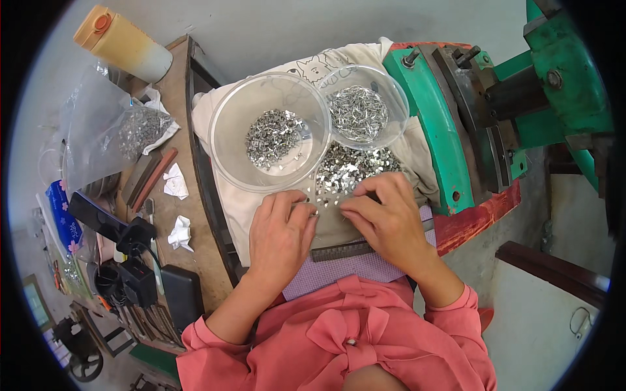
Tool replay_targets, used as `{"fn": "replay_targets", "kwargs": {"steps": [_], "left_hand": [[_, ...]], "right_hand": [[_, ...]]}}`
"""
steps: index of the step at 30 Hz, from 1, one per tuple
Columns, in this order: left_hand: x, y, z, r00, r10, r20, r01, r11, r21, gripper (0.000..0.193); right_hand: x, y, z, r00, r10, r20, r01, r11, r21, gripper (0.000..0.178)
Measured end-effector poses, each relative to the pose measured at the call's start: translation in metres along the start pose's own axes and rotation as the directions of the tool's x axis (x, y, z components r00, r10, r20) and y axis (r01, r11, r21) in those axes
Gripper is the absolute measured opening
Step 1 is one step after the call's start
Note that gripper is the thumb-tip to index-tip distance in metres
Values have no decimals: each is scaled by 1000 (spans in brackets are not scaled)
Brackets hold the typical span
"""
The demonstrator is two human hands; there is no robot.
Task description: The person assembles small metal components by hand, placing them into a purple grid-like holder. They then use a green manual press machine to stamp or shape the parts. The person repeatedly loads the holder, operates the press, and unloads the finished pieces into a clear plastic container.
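Note:
My left hand (282, 225) rests at the near edge of a pile of small shiny metal pieces (355, 171). Its fingers are curled, and a bright small metal piece (315, 212) shows at the fingertips. Facing it, my right hand (390, 212) has thumb and forefinger pinched together low over the cloth; whatever they hold is too small to make out. Behind my left hand stands a big clear plastic tub (219, 124) with small metal pieces (272, 135) in it. A smaller clear bowl (399, 91), beyond the pile, holds thin metal pins (358, 114).
A green machine (443, 140) borders the work area on the right. Near my wrists lies a dark ribbed strip (340, 251) on a purple mat (326, 276). A wooden table (205, 238) at left carries crumpled tissues (180, 233), a plastic bag (98, 120), an orange-topped bottle (124, 44) and a phone holder (98, 215).

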State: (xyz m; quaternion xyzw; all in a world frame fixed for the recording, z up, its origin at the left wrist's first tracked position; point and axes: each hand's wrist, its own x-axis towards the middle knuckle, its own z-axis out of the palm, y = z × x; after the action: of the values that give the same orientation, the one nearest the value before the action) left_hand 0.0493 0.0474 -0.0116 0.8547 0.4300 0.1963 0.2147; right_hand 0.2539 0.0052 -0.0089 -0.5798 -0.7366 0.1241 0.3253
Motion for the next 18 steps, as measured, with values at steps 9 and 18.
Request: {"fn": "replay_targets", "kwargs": {"steps": [9, 18], "left_hand": [[-12, -3, -7, 992, -121, -26, 117, 986, -117, 26], [-7, -4, -2, 996, -77, -50, 75, 996, -50, 26]], "right_hand": [[16, -4, 18, 998, -63, 31, 66, 991, -113, 18], [-10, -15, 1, 992, -103, 72, 98, 993, 64, 18]]}}
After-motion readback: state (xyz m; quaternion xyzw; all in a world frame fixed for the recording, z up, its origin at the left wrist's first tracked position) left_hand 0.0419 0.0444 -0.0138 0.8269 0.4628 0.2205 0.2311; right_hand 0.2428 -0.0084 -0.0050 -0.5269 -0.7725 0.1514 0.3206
